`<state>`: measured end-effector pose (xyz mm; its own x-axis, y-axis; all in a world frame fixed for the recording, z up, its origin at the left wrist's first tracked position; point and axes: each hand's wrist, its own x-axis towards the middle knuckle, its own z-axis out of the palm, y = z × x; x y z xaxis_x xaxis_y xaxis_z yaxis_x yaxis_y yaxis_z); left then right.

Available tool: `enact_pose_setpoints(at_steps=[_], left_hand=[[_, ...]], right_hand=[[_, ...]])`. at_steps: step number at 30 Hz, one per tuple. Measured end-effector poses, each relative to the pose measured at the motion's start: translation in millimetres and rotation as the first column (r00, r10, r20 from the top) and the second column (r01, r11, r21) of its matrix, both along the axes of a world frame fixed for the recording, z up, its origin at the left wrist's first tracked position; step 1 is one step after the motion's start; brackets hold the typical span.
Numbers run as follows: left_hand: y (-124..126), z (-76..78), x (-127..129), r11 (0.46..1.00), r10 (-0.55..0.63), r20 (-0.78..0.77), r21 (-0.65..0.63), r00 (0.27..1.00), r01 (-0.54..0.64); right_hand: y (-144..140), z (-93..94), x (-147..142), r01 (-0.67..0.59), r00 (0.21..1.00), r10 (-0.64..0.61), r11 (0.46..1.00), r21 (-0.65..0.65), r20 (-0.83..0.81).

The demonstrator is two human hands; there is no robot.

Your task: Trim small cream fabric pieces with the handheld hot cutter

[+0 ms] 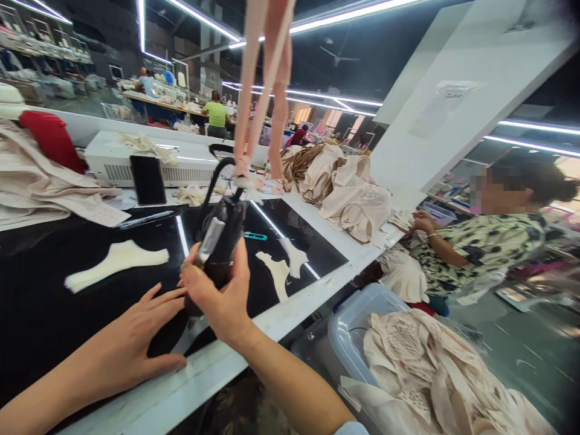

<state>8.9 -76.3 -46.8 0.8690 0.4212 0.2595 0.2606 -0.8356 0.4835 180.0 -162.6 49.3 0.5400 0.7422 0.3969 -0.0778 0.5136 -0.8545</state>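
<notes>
On the black table, right hand gripping black handheld tool, left hand spread flat.

A black phone leans against a white machine on the table. Beige fabric is heaped nearby; a clear bin holds more garments.

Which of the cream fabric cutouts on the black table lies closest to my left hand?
The large cream cutout just beyond the left hand; the two smaller ones lie right of the black tool.
</notes>
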Motion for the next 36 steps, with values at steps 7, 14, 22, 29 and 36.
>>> enact_pose_setpoints(at_steps=[7,14,22,29,36], left_hand=[[-6,43.4,20,0.98,-0.141,-0.126,-0.16,0.982,0.12],[-17,44.3,20,0.969,-0.155,-0.117,-0.21,0.981,0.128],[-22,40.6,22,0.964,-0.154,-0.111,-0.236,0.982,0.124],[-22,40.4,23,0.963,-0.155,-0.11,-0.238,0.982,0.125],[-20,38.6,23,0.965,-0.169,-0.12,-0.22,0.978,0.14]], right_hand=[[-7,-10.3,14,0.041,0.999,-0.041,0.991,0.126,-0.007],[-5,-2.7,16,0.065,0.998,-0.065,0.989,0.132,-0.005],[2,-5.7,16,0.084,0.996,-0.086,0.985,0.151,0.003],[1,-9.8,13,0.061,0.998,-0.062,0.988,0.142,0.005],[-2,-13.2,12,0.056,0.997,-0.064,0.989,0.136,0.052]])
